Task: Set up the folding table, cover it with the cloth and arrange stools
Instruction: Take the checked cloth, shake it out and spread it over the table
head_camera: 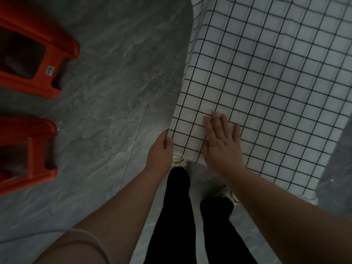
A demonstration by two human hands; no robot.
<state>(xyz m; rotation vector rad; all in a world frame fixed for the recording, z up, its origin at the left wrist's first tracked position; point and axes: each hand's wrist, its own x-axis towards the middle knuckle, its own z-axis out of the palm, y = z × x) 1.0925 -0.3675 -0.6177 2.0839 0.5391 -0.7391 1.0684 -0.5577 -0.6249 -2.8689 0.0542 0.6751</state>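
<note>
Head view: nearest you, your left hand (161, 149) pinches the near corner of the checked cloth (266, 82) at its edge, fingers curled round the hem, while your right hand (222, 144) lies flat on top, fingers straight and a little spread. The cloth already covers the table, its left side hanging toward the grey floor (114, 73). It looks thin, light and limp, likely to slide and wrinkle, so take it by hems and corners and smooth with flat palms. Farther left, two red stools (34, 60) lie tipped, well apart from the table.

Two stools (28, 88) stand on the floor (114, 73) well left of the cloth (266, 73), one behind the other.
</note>
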